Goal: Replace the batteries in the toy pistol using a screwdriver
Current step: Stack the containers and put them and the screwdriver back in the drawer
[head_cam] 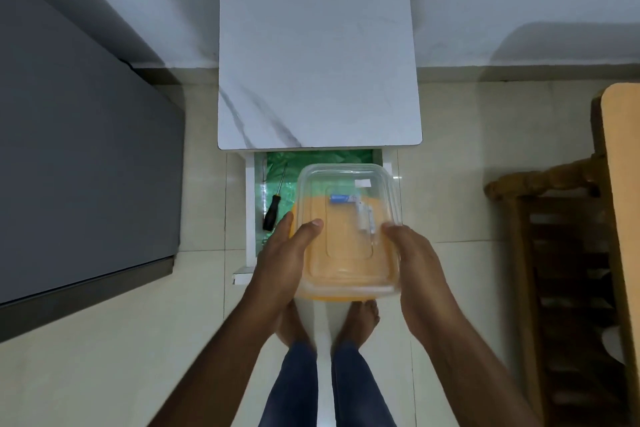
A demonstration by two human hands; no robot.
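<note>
- The task looks barely begun: the supplies are only being fetched, and no screw or battery work shows.
- One clear plastic box (348,232) with an orange base is held above the open drawer (250,211) of the white marble-topped desk (318,55).
- The left hand (284,253) grips the box's left side, thumb over the lid; the right hand (420,260) grips its right side, thumb on the lid's edge.
- Inside the box: one blue battery (341,198), and beside it pale items too blurred to count.
- One black-handled screwdriver (273,208) lies in the drawer, left of the box, on a green lining (280,163).
- No toy pistol is visible; it may lie hidden under the box.
</note>
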